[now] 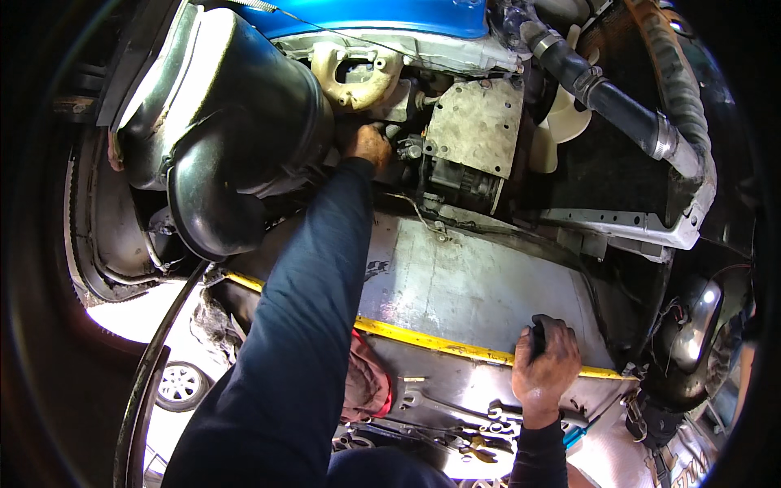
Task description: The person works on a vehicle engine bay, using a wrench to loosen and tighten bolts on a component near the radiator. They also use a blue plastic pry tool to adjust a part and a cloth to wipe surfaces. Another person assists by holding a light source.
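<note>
My left arm reaches up into an engine bay, and my left hand (370, 148) is down among the parts below a tan exhaust manifold (355, 79). Its fingers are hidden there, so what they touch does not show. Beside it, to the right, are a small metal fitting (411, 148) and a grey metal plate (474, 122). My right hand (548, 364) rests at the yellow edge (439, 338) of a grey panel (464, 276). Its fingers are curled, with a small dark piece (537, 337) between thumb and fingers that I cannot make out.
Left of my arm sits a large black air-cleaner housing (244, 114). A black hose (622, 110) with clamps runs at upper right above a metal bracket (626, 226). Several wrenches (447, 411) and a red cloth (366, 381) lie near me. A wheel (181, 385) shows at lower left.
</note>
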`<state>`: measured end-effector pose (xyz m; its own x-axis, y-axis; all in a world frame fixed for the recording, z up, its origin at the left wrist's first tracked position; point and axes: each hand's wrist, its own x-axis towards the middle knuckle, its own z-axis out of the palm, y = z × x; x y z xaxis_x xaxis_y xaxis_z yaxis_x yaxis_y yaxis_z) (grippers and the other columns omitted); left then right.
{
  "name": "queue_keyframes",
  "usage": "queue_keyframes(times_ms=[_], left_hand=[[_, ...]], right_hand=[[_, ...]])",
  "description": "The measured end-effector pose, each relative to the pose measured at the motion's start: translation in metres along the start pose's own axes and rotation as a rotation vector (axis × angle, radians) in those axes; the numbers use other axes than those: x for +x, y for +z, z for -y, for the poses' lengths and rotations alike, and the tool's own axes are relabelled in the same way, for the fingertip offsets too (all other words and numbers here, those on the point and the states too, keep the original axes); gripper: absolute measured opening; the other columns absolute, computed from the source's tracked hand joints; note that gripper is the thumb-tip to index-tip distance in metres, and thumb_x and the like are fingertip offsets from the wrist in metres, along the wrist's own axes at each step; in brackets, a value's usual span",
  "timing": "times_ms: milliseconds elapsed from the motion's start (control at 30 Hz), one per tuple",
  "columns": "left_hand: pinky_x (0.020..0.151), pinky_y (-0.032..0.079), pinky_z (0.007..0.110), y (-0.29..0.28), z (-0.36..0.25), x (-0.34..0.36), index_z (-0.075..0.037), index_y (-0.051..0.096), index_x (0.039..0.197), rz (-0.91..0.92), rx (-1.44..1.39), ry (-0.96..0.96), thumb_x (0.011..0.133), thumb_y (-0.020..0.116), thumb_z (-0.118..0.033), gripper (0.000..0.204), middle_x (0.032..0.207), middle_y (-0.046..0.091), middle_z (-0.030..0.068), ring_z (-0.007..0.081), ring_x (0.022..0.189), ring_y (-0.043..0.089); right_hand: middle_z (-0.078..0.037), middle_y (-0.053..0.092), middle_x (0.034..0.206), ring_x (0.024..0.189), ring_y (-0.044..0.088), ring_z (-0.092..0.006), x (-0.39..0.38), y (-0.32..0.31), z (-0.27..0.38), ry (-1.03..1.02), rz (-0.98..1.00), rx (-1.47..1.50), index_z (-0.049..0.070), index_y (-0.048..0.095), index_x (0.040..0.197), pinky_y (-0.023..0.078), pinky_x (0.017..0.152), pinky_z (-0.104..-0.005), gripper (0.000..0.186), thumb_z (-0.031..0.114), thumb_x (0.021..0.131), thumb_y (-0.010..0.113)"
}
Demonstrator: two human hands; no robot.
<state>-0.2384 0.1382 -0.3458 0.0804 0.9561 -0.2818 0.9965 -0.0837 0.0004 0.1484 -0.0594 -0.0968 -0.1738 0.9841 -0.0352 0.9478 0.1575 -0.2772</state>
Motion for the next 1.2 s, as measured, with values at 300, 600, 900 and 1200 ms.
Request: queue_keyframes(times_ms=[300, 600, 900, 1200], left_hand=[[0.098, 0.054, 0.041, -0.080, -0.061, -0.031, -0.013, 0.077, 0.111, 0.371, -0.139, 0.195, 0.089, 0.060, -0.023, 0.030, 0.126, 0.069, 0.0148, 0.0333, 0.115, 0.067], [0.092, 0.058, 0.050, -0.159, -0.040, -0.081, -0.012, 0.077, 0.116, 0.384, -0.359, -0.198, 0.091, 0.064, -0.022, 0.030, 0.127, 0.072, 0.0148, 0.0388, 0.111, 0.071], [0.089, 0.059, 0.042, -0.134, -0.036, -0.038, 0.001, 0.078, 0.094, -0.034, -0.690, -0.375, 0.086, 0.066, -0.016, 0.022, 0.103, 0.074, 0.0239, 0.0357, 0.102, 0.074], [0.097, 0.056, 0.041, -0.109, -0.044, 0.010, 0.000, 0.077, 0.105, 0.311, -0.699, -0.408, 0.086, 0.063, -0.014, 0.027, 0.115, 0.072, 0.0259, 0.0360, 0.112, 0.071]], right_hand=[[-0.014, 0.068, 0.090, 0.086, 0.065, -0.0360, -0.002, 0.001, 0.001, -0.002, -0.009, 0.001, 0.003, 0.070, 0.100, 0.052, 0.078, -0.0464, 0.024, 0.021, 0.085, 0.067], [-0.021, 0.065, 0.092, 0.086, 0.062, -0.0435, 0.000, 0.001, 0.003, -0.016, 0.043, -0.025, -0.001, 0.066, 0.099, 0.049, 0.077, -0.0515, 0.028, 0.026, 0.091, 0.060], [-0.022, 0.064, 0.090, 0.085, 0.061, -0.0458, 0.005, -0.001, 0.006, -0.071, 0.092, 0.014, -0.003, 0.066, 0.095, 0.048, 0.077, -0.0512, 0.040, 0.034, 0.099, 0.053], [-0.017, 0.064, 0.087, 0.080, 0.060, -0.0420, 0.007, -0.002, 0.005, -0.057, 0.133, 0.019, 0.003, 0.064, 0.091, 0.048, 0.074, -0.0511, 0.040, 0.039, 0.101, 0.050]])
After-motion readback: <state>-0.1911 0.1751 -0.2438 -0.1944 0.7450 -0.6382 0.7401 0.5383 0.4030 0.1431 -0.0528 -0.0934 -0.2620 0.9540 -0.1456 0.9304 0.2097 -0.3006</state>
